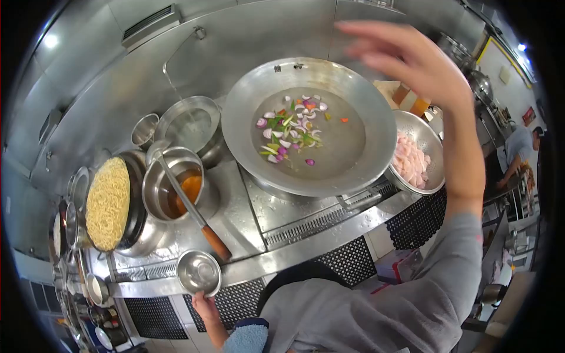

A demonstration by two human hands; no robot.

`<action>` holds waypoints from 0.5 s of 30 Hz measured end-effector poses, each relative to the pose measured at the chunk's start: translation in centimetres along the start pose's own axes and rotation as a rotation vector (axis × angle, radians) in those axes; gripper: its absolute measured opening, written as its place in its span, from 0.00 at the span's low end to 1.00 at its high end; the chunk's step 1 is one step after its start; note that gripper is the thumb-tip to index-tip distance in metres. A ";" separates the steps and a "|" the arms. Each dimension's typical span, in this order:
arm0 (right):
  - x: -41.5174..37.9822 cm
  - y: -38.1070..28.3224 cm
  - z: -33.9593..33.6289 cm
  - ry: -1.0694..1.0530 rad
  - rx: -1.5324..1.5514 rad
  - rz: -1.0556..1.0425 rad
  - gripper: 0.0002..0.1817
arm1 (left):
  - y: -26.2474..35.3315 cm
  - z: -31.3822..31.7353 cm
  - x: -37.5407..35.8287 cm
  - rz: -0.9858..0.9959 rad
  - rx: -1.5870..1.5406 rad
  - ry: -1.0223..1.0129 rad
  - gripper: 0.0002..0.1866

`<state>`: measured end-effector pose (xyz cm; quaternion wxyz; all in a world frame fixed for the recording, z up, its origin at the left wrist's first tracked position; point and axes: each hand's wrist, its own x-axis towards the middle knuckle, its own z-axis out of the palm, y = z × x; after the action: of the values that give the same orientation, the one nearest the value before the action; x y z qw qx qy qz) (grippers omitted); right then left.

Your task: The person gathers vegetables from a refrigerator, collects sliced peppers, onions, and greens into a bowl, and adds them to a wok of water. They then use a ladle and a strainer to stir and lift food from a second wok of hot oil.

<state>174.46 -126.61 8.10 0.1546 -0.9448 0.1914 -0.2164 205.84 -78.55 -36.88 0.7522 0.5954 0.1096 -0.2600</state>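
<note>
My left hand [204, 307] holds a small empty steel bowl [199, 272] at the front edge of the stove. My right hand [406, 59] is raised above the right rim of a large steel wok [247, 100], fingers apart and holding nothing. The wok holds oil with chopped onion, green and red bits [291, 130]. A steel bowl of raw pale meat pieces [412, 162] sits just right of the wok, below my right forearm.
A pot of orange sauce [176, 188] with a wooden-handled ladle [194, 215] stands left of the wok. A bowl of yellow noodles [109, 203] is farther left. Steel pots [188, 123] sit behind, under a running tap. Another person [521, 150] stands far right.
</note>
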 end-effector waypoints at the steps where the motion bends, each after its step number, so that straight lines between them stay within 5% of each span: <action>1: -4.5 -0.9 0.7 0.077 0.222 0.096 0.29 | -0.3 0.5 -0.2 -0.019 -0.015 -0.008 0.05; 2: -8.9 -0.7 1.0 0.059 0.159 -0.043 0.24 | -0.6 -0.2 -0.3 -0.040 -0.022 -0.013 0.04; 3: -13.8 -1.7 3.3 0.154 0.283 0.051 0.23 | -1.0 -2.2 0.4 -0.103 0.070 -0.054 0.04; 5: -20.5 -1.1 8.2 0.013 0.630 0.001 0.22 | -1.3 -2.1 -0.1 -0.107 0.060 -0.088 0.06; 7: -24.2 -1.2 14.8 -0.214 1.045 0.298 0.21 | -1.0 -1.4 -0.8 -0.142 0.062 -0.137 0.12; 11: -28.7 -1.9 31.2 -0.330 1.160 0.644 0.22 | -1.8 -5.1 1.4 -0.281 0.141 -0.122 0.30; 13: -30.7 -1.6 36.1 -0.424 0.970 0.575 0.18 | -1.9 -6.2 1.9 -0.285 0.181 -0.124 0.44; 15: -32.3 -1.3 38.4 -0.544 0.892 0.565 0.16 | 0.7 -4.8 -1.2 -0.282 0.044 0.132 0.52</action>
<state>165.93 -103.55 -35.65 0.6319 -0.7224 0.2796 0.0234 205.88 -73.53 -36.97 0.6861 0.6063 0.2357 -0.3258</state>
